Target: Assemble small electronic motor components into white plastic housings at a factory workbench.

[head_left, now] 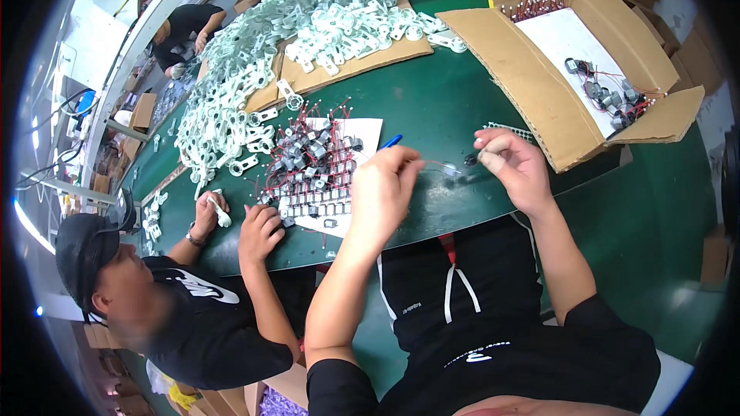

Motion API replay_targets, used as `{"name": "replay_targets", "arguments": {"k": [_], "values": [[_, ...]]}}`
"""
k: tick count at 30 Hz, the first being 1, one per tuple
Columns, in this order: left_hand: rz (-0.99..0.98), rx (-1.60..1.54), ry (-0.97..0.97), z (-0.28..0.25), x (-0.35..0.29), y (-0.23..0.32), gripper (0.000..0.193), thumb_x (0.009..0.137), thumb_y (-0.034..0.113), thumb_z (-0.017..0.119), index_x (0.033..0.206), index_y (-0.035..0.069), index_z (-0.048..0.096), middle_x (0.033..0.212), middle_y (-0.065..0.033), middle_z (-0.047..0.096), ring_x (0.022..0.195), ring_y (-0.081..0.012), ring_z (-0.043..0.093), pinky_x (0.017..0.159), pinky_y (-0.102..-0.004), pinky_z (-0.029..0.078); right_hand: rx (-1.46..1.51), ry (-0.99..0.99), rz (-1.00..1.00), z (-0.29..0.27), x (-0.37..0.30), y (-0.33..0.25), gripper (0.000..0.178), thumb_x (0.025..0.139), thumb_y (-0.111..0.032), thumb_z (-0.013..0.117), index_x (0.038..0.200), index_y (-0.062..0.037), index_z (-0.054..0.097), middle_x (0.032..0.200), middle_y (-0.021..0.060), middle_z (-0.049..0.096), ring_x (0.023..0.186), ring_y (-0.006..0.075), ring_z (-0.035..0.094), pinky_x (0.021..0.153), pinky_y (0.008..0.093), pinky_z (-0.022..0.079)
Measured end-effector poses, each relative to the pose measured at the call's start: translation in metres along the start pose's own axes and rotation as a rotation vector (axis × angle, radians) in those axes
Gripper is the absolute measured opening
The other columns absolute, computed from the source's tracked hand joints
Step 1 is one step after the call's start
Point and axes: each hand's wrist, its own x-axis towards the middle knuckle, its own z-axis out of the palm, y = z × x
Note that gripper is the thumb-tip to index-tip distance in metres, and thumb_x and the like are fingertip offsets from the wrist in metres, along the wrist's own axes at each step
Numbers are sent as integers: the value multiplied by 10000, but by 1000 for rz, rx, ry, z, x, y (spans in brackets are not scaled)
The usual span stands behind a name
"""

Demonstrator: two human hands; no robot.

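Over the green table's front edge, my left hand (383,189) is closed in a pinch on a thin red wire (433,162). The wire stretches right toward a small blurred grey part (450,170) between my hands. My right hand (518,169) is also pinched, with a small dark part (471,159) at its fingertips; whether it joins the wire is too blurred to tell. Left of my left hand, small grey motors (304,150) with red wires lie heaped, and below them more stand in rows on a white sheet (368,132). A blue pen (392,141) shows behind my left hand.
At the right stands an open cardboard box (566,127) with wired motors (609,96) on a white sheet inside. Pale plastic parts (231,108) pile up at the far left, some on cardboard (362,62). A co-worker (208,323) sits close on my left; other people work farther back.
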Motion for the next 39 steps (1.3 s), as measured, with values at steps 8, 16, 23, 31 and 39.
{"name": "replay_targets", "arguments": {"k": [8, 16, 23, 31, 39], "values": [[174, 426, 60, 15, 66, -36, 473, 940, 225, 949, 1307, -15, 773, 1231, -258, 774, 1214, -464, 734, 1070, -540, 600, -352, 173, -247, -11, -10, 3, 137, 1060, 54, 785, 1061, -66, 718, 1259, 71, 759, 1429, 298, 648, 1237, 469, 489], [209, 751, 293, 3, 249, -103, 792, 924, 247, 955, 1596, 7, 612, 1403, -284, 716, 1323, -486, 668, 1100, -565, 582, -579, 267, -104, -8, -30, 12, 156, 1028, -110, 890, 1168, -42, 880, 1204, 139, 839, 1175, 317, 808, 1044, 463, 623], [-168, 460, 333, 15, 313, -160, 869, 955, 244, 950, 1710, 137, 535, 1436, -405, 629, 1274, -554, 698, 1166, -572, 561, -459, 317, 48, -2, -34, 19, 149, 1035, -101, 909, 1172, -67, 862, 1256, 128, 827, 1112, 284, 800, 976, 431, 642], [-112, 457, 438, 10, 325, -173, 348, 965, 235, 932, 1274, 111, 830, 1365, -296, 673, 1223, -478, 701, 1115, -539, 568, -771, 133, 43, -17, -29, 27, 221, 1036, -171, 925, 1235, -101, 860, 1165, 46, 834, 1048, 250, 786, 937, 421, 627], [9, 468, 471, -34, 300, -136, 272, 1030, 249, 876, 1135, 24, 765, 1065, -244, 810, 1039, -455, 788, 944, -543, 599, -716, -15, -131, -20, -48, 37, 184, 1028, -192, 921, 1191, -118, 877, 1135, 47, 821, 1060, 258, 773, 947, 426, 611]]}}
